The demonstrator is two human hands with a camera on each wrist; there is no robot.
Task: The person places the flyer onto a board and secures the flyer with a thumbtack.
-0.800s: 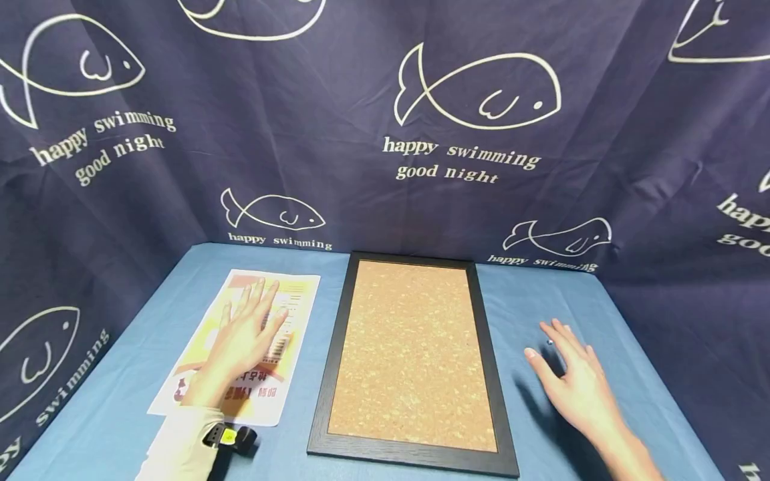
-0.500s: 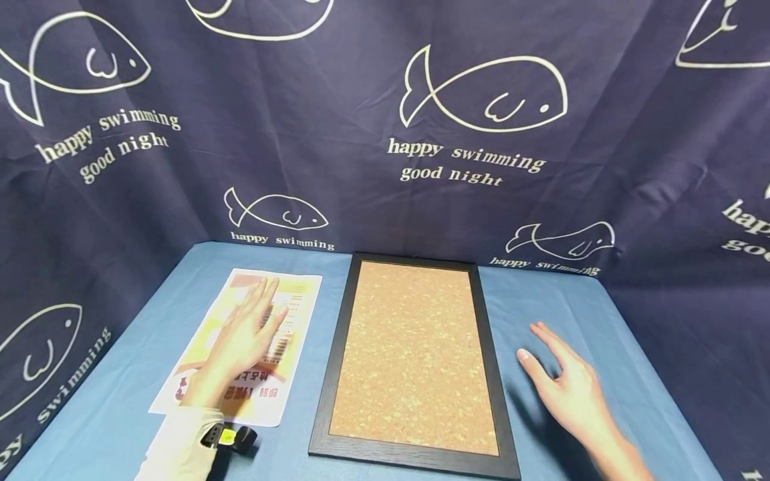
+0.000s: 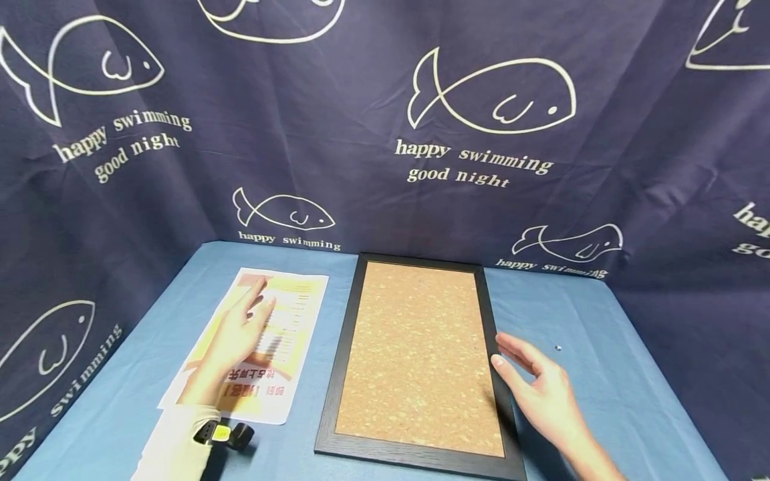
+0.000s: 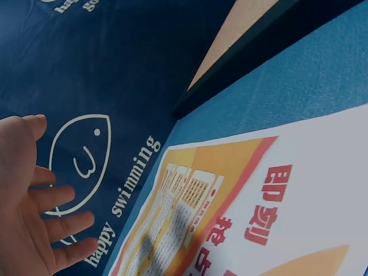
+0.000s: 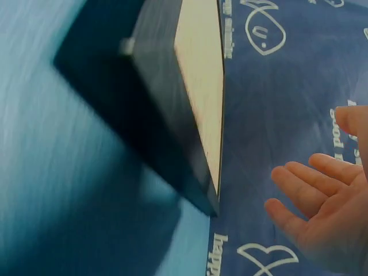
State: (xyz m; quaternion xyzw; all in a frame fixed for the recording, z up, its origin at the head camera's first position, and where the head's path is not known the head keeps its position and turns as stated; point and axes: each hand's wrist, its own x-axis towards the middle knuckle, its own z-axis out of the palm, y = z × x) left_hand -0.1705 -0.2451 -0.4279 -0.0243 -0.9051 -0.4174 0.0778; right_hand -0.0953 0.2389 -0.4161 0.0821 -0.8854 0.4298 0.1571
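A cork board (image 3: 421, 354) in a black frame (image 3: 341, 341) lies in the middle of the blue table. Left of it a printed poster (image 3: 283, 364), yellow, orange and white with red lettering, lies flat. My left hand (image 3: 236, 334) hovers over the poster with relaxed fingers and holds nothing; the left wrist view shows the same hand (image 4: 34, 213) with fingers spread apart. My right hand (image 3: 544, 394) overlaps the board's right edge, its thumb and fingers parted and extended. In the right wrist view that hand (image 5: 328, 201) is empty, palm showing.
A small pale object (image 3: 558, 347) lies on the blue tablecloth (image 3: 607, 347) right of the board. Dark blue curtains (image 3: 361, 167) with fish outlines and lettering enclose the table at the back and sides. A black band with a yellow patch (image 3: 221, 433) sits at the left wrist.
My right hand has moved left from the tablecloth to the board's right edge, uncovering the small pale object. My left hand has lifted off the poster, its fingers less spread.
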